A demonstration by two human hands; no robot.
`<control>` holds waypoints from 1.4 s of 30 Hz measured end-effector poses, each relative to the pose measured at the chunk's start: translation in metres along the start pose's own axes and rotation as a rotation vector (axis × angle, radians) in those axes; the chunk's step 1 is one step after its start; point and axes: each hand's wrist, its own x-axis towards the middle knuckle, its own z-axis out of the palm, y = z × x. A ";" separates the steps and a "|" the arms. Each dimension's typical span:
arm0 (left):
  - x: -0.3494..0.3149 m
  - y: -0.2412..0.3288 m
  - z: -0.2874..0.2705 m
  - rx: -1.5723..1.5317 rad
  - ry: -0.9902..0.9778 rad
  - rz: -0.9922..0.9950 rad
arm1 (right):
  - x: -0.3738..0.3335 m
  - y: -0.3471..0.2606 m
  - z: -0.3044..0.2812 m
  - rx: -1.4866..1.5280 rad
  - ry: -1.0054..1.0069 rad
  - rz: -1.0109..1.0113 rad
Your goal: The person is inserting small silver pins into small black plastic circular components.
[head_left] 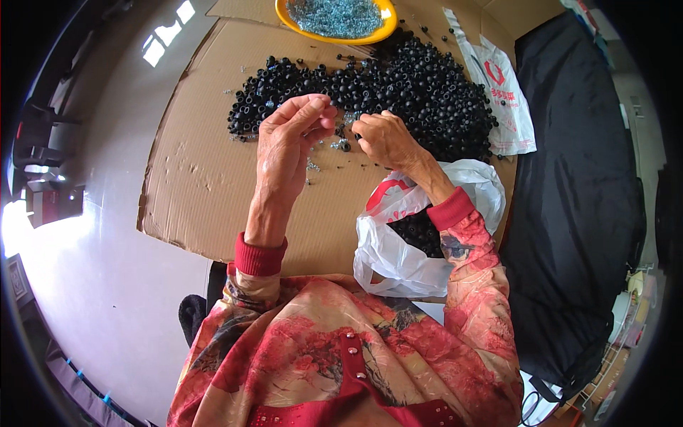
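My left hand (pixel 288 142) is raised over the cardboard with thumb and fingertips pinched together. Whatever it may hold is too small to make out. To its right, my right hand (pixel 390 142) is curled closed with its knuckles up, so anything in it is hidden. Both hands are at the near edge of a wide pile of small round black pieces with holes (pixel 434 92). Between and below the hands lie loose clear bits (pixel 313 166) and a few stray black pieces. Under my right forearm, an open white plastic bag (pixel 402 267) holds more black pieces (pixel 416 233).
A yellow bowl (pixel 388 25) full of tiny clear-blue pieces stands at the far edge. Brown cardboard (pixel 206 171) forms the work surface. A flattened white bag (pixel 514 128) lies right of the pile. Black fabric (pixel 569 178) drapes along the right side; glossy floor (pixel 128 178) is at left.
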 end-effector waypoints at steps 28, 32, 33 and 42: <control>0.009 0.009 -0.022 -0.488 -0.248 0.082 | 0.025 -0.027 -0.047 0.638 0.037 0.236; 0.013 0.008 -0.029 -0.471 -0.238 0.072 | 0.002 -0.022 -0.004 0.322 -0.001 0.031; 0.015 0.006 -0.030 -0.463 -0.223 0.094 | 0.000 -0.025 -0.004 0.299 -0.031 0.048; 0.015 0.003 -0.033 -0.431 -0.241 0.076 | 0.006 -0.050 0.007 0.284 -0.063 -0.144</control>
